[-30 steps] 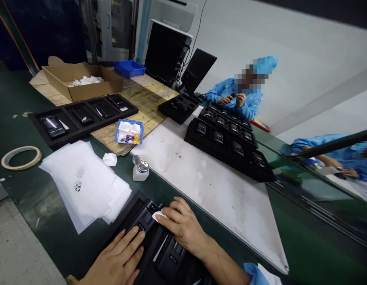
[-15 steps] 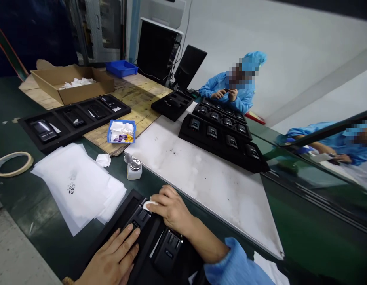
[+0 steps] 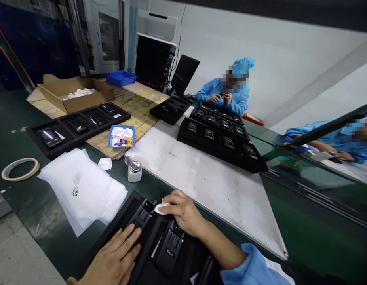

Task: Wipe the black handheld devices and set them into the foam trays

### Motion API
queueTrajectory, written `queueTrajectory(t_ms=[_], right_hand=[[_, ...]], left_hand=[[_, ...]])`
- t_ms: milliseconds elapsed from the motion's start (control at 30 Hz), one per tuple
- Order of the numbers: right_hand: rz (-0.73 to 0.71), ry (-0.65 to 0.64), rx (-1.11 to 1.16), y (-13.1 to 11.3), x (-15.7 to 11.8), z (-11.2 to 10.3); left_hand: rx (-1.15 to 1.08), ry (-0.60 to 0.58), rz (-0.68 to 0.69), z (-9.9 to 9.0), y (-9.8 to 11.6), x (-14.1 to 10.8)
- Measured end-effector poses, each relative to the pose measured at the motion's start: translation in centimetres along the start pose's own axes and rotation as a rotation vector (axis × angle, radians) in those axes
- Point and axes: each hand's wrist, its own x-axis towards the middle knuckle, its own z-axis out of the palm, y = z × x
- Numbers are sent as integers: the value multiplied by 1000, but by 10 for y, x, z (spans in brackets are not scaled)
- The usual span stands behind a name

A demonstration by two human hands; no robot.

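Shifted slightly since the earlier frame, the right hand (image 3: 183, 211) has carried its small, white, soft-looking pad (image 3: 160, 209) off the top corner of a black, oblong, hard-cased device (image 3: 141, 215) to just beside it. That device lies in a black, foam-like tray (image 3: 132, 201) on the dark green surface (image 3: 52, 221), next to a matching black device with pale lettering (image 3: 170, 247). The right fingers are pinched together on the pad; the left hand (image 3: 115, 253) lies flat, fingers outstretched and slightly parted, over the device's lower part, resting on it rather than gripping. The device is probably light and stiff, its smooth casing a little slippery, its glossy dark end prone to smears; the long sides look the best hold. The pad should squash easily and suits a light fingertip pinch.
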Motion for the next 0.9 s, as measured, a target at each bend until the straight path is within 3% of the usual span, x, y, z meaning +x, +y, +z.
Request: queueTrajectory(t_ms=[167,267,533,667,800,900], right_hand=[[-26,-25,-1,7,40,22],[-85,-47,-41,4,43,28],[-149,-90,-121,-10,8,9],[-37,2,-14,-10,-24,-21],[172,149,72,-10,-61,-49],[153,120,27,-13,-69,-46]], left_hand=[[-12,-7,-21,-9,3,6],[-3,-30,-5,-14,5,8],[-33,-51,-46,-20,8,11],[-15,-1,-68,-20,15,8],[-23,127,103,2,41,6],[-49,149,261,18,65,12]])
